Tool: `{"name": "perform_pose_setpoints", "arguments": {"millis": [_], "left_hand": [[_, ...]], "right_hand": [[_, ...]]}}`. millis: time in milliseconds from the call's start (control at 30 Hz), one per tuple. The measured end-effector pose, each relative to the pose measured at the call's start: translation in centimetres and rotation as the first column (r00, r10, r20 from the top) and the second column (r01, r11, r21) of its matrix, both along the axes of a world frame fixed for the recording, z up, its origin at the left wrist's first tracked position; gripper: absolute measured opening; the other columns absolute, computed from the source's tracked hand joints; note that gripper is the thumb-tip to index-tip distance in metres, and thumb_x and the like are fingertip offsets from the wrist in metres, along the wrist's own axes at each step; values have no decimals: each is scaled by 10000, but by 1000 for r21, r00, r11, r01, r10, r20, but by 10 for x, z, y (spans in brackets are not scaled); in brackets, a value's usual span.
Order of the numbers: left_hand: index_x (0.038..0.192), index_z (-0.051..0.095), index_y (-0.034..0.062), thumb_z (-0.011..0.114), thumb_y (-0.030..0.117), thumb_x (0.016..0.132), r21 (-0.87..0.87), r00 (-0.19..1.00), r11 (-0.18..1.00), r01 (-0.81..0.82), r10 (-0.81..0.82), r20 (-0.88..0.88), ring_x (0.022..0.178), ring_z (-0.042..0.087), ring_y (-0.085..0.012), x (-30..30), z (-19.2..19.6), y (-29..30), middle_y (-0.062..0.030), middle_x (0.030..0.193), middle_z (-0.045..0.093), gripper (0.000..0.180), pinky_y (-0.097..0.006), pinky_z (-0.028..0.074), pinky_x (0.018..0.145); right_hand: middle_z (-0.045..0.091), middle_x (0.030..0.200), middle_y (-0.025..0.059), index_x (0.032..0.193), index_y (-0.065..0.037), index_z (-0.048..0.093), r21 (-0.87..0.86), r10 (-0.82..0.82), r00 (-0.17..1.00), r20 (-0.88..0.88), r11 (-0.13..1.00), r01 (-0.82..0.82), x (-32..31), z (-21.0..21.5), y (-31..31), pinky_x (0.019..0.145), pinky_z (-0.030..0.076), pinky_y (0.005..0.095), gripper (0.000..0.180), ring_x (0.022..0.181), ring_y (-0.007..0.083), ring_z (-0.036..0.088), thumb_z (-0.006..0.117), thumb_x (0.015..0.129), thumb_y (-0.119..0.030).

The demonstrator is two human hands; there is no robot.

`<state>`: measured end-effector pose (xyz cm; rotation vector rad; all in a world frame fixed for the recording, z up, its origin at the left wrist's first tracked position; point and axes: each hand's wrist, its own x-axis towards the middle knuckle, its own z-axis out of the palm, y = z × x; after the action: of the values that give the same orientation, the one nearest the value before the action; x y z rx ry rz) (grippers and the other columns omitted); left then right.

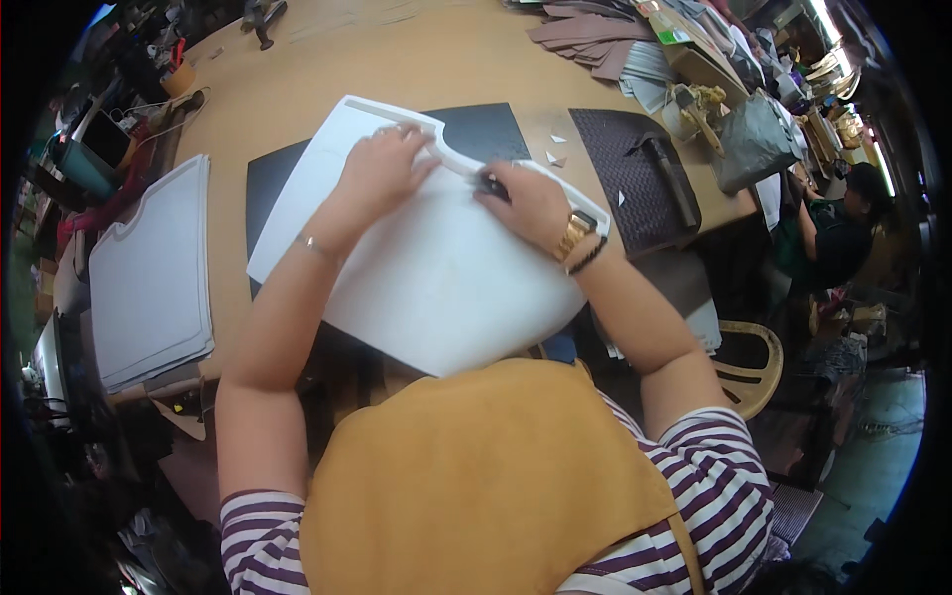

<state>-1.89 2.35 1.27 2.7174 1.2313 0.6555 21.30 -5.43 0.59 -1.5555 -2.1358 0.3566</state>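
A large white sheet (436,278) lies over a black cutting mat (486,129) on the wooden table (397,59). My left hand (382,169) presses flat on the sheet near its upper edge, fingers spread. My right hand (531,203) grips a small dark cutting tool (489,182) at the sheet's curved cut-out edge. A narrow white strip (397,111) runs along the top of the sheet. A gold watch and a dark band sit on my right wrist.
A stack of white cut sheets (149,278) lies at the left. A dark woven mat (635,174) with small white offcuts lies to the right. Brown pieces (585,40) and clutter sit at the far right. Another person (843,233) sits beyond the table's right end.
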Motion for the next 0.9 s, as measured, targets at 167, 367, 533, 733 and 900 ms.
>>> {"name": "perform_pose_setpoints", "arguments": {"millis": [167,367,533,733,900], "left_hand": [[1134,682,76,685,358,853,-18,1000,1000,11,-11,21,1092,595,-336,3,-18,39,-124,1211,633,399,-436,455,952],[1020,712,85,753,373,778,-114,998,993,-4,-3,-64,1000,594,-275,-9,9,20,-88,1029,670,379,-402,372,967],[895,713,72,722,336,804,-135,986,985,106,-87,141,975,584,-248,-17,0,35,-83,924,696,279,-395,305,1016],[934,693,64,690,243,895,-498,940,846,189,-9,342,886,603,-133,-21,-2,43,-19,855,714,183,-384,265,1082],[934,689,15,659,189,919,-565,852,760,320,30,523,804,592,-84,-19,-16,50,8,787,665,177,-244,435,843]], "right_hand": [[677,849,122,1042,-84,634,-54,52,998,-28,997,-54,3,5,-29,714,517,401,293,808,310,660,707,844,-288],[673,822,149,1054,-15,622,-218,14,983,-186,974,-55,-3,23,-19,675,507,363,382,737,274,653,691,873,-344],[651,801,131,1087,30,612,-311,-124,902,-413,950,-12,-14,15,23,699,495,321,406,722,190,600,601,949,-352],[578,809,-9,1097,-1,607,-355,-98,910,-402,933,-56,-17,5,48,689,438,234,361,748,62,512,524,1004,-340],[572,770,-20,1051,-4,638,-484,-131,836,-533,857,-174,-18,6,54,630,422,241,386,697,69,496,515,1001,-366]]}}
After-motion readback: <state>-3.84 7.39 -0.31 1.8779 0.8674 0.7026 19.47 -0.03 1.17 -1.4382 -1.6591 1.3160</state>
